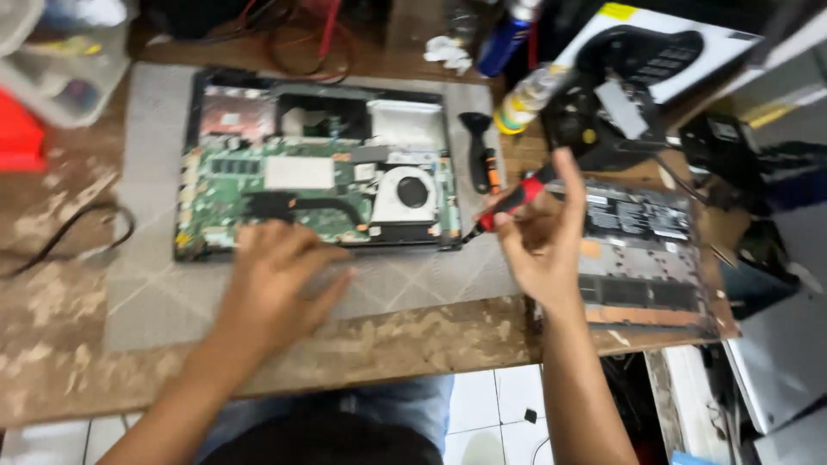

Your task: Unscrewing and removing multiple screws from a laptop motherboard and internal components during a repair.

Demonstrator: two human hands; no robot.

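An opened laptop (319,164) lies bottom-up on a grey mat (155,293), showing its green circuit board and round fan (412,191). My left hand (280,280) rests flat on the mat, fingers touching the laptop's near edge. A red-and-black screwdriver (515,200) is gripped in my right hand (543,245), held just right of the laptop with its tip pointing down-left toward the corner near the fan.
The removed bottom cover (646,258) lies right of my right hand. A black-and-orange tool (482,151) lies beside the laptop. Bottles (525,95), a black device and a box crowd the back right. A black cable (77,232) loops at left. The wooden table's near edge (388,362) overhangs my lap.
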